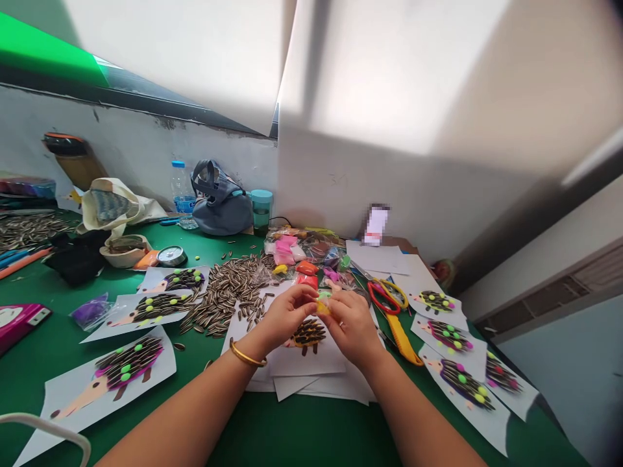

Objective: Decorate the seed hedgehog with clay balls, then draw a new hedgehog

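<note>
My left hand (288,316) and my right hand (354,326) meet over the middle of the table. Between their fingertips they pinch a small piece of yellow modelling clay (322,308). Right below lies a hedgehog picture (311,332) with sunflower-seed spines and a yellow edge, partly covered by my fingers. It rests on a stack of white paper (291,387). Loose sunflower seeds (219,295) are heaped beside my left hand. Past my fingers sit red clay (306,268), pink clay (285,248) and other colours in clear bags.
Scissors (382,297) and a yellow utility knife (403,340) lie right of my right hand. Finished-looking hedgehog pictures (127,364) flank both sides. A water bottle (183,198), grey bag (221,211), teal-lidded cup (261,211) and phone (377,224) stand by the wall.
</note>
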`<state>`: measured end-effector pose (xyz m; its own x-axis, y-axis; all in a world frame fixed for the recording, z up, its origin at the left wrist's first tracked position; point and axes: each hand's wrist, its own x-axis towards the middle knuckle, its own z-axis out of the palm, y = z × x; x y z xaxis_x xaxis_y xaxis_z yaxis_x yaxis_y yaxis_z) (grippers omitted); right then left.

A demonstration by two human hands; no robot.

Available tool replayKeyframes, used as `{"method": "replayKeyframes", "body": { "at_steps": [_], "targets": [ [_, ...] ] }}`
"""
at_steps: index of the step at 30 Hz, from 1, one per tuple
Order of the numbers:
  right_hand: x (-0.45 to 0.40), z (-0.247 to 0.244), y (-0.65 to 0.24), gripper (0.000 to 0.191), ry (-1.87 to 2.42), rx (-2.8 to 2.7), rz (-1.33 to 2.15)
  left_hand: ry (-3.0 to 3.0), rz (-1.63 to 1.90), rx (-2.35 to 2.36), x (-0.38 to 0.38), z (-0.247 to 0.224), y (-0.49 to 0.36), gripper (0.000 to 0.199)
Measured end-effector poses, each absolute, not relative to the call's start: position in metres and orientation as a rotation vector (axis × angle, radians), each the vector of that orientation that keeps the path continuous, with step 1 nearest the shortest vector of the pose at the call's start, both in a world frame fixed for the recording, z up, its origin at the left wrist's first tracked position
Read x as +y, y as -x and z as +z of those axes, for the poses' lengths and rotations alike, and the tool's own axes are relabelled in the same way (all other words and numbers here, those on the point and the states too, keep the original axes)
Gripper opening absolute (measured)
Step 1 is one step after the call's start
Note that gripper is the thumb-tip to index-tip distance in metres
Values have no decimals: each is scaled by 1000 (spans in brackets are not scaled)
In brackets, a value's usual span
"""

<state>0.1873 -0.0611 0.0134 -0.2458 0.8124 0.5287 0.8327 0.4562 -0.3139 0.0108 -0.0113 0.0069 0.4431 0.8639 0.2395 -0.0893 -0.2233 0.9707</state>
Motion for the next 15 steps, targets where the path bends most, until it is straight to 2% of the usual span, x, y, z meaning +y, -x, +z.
{"method": "replayKeyframes", "body": {
  "at_steps": [5,15],
  "targets": [
    [-60,13,-189,19,1350,-2047,-54,-1777,1101,733,-11,-1,-11,9],
    [-59,10,-189,11,1451,-2142,-79,-2075,1009,791,-13,6,-12,15]
  ]
}}
